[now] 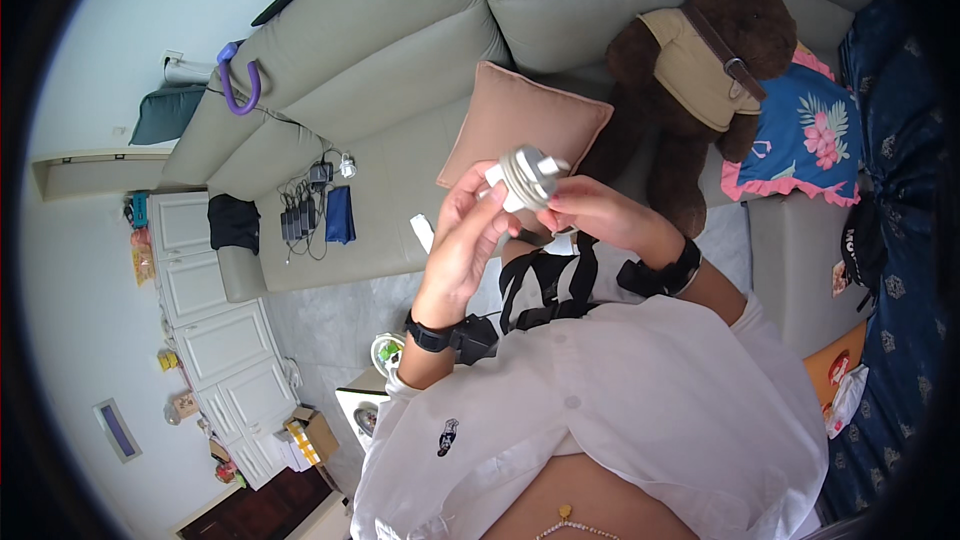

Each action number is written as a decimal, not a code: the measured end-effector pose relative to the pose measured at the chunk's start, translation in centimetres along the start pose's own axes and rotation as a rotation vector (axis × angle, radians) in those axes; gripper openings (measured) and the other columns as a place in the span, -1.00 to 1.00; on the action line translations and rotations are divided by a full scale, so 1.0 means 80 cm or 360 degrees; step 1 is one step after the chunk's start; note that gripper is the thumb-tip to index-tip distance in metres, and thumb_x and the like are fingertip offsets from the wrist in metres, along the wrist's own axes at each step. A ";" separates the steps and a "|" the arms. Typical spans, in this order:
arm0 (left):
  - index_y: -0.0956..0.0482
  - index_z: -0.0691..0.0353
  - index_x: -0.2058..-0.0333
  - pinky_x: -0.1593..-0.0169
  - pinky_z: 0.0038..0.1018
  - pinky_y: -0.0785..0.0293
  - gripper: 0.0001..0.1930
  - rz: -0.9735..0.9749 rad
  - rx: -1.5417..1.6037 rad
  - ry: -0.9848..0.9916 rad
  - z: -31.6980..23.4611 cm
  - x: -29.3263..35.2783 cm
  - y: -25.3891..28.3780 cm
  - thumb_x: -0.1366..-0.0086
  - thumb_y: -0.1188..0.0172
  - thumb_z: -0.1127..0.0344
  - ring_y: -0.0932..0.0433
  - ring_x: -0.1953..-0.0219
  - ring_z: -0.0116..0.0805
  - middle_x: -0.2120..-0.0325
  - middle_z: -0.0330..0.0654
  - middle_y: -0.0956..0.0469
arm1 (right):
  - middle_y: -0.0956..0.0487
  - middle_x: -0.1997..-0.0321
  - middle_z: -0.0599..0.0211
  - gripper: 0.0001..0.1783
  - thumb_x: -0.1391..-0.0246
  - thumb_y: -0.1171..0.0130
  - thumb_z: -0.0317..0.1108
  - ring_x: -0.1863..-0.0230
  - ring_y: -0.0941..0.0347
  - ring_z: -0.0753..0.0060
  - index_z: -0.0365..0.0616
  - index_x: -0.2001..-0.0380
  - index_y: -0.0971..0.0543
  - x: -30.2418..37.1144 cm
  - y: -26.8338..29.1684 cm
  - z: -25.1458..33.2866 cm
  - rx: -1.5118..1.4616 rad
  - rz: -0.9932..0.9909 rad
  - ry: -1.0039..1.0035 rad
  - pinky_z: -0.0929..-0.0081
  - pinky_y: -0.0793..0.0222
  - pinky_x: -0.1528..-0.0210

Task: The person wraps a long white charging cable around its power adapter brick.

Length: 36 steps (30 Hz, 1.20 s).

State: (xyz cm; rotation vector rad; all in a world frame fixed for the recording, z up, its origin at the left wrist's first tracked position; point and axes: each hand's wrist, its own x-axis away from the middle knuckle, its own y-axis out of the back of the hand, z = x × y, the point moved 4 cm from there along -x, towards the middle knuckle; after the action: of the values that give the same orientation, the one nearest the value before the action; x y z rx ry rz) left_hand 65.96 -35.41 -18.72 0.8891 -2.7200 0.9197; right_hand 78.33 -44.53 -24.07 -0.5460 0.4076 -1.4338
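A white charger (527, 178), with its pale cable wound in loops around it, is held up in front of me at mid-picture. My left hand (465, 230) grips its left side, with the thumb pressed against it. From the other side, my right hand (610, 212) closes its fingertips at the charger's right edge, on the cable or its end; which one is too small to tell. Black bands with small boxes circle both my wrists. Just left of my left hand shows a small white strip (422, 233) by the sofa's front edge.
A grey sofa (400, 155) curves ahead, bearing a pink cushion (525, 125), a brown teddy bear (690, 70) and a blue floral cushion (800, 135). Toward its left end lie several black adapters (298, 220) with cables and a blue pouch (340, 214). White cabinets (225, 330) line the left wall.
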 end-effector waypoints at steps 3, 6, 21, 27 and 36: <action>-0.42 0.30 -0.01 0.23 -0.55 -0.47 -0.69 0.0282 -0.0303 0.0035 -0.012 0.010 -0.012 -0.31 -0.14 0.39 -0.50 0.20 -0.51 0.18 -0.22 -0.53 | -0.45 0.32 0.59 -0.71 -0.29 0.08 -0.20 0.32 -0.25 0.73 -0.18 0.24 -0.52 0.006 0.010 -0.022 -0.0232 0.0231 -0.0262 0.65 -0.20 0.26; -0.44 0.32 0.00 0.23 -0.57 -0.47 -0.63 0.0463 -0.0878 -0.0037 -0.020 0.022 -0.024 -0.19 -0.21 0.57 -0.50 0.13 -0.49 0.14 -0.18 -0.53 | -0.47 0.33 0.56 -0.78 -0.27 0.03 -0.34 0.29 -0.33 0.71 -0.25 0.17 -0.51 0.011 0.023 -0.014 0.0312 0.0317 -0.0444 0.65 -0.28 0.24; -0.50 0.27 0.09 0.38 -0.58 -0.51 -0.64 0.0295 -0.1688 -0.0361 -0.015 0.023 -0.039 -0.10 -0.30 0.52 -0.53 0.22 -0.38 0.06 -0.17 -0.47 | -0.52 0.35 0.24 -0.88 -0.10 -0.13 -0.39 0.30 -0.49 0.18 -0.21 0.32 -0.55 -0.015 0.019 0.059 0.1683 0.0545 -0.0004 0.33 -0.36 0.27; -0.50 0.26 0.12 0.43 -0.54 -0.53 -0.66 0.0160 -0.1849 -0.0415 -0.012 0.016 -0.034 -0.10 -0.30 0.50 -0.55 0.26 -0.35 0.15 -0.16 -0.51 | -0.51 0.41 0.34 -0.89 -0.11 -0.10 -0.34 0.36 -0.49 0.19 -0.11 0.39 -0.56 -0.005 0.003 0.084 0.2161 0.0099 0.0220 0.29 -0.37 0.35; -0.50 0.27 0.15 0.44 -0.48 -0.51 -0.67 -0.0087 -0.2156 -0.0511 0.000 0.006 -0.018 -0.07 -0.31 0.48 -0.57 0.35 -0.29 0.34 -0.12 -0.58 | -0.45 0.48 0.30 -0.89 -0.10 -0.09 -0.36 0.44 -0.48 0.18 -0.14 0.45 -0.50 0.010 -0.020 0.101 0.2606 -0.0220 0.0411 0.28 -0.36 0.46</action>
State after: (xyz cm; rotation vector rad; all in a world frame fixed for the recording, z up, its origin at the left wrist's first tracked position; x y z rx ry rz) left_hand 66.39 -36.57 -17.80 0.7401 -2.6022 -1.1001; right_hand 81.73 -44.50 -16.55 0.9486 -0.6511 -1.4856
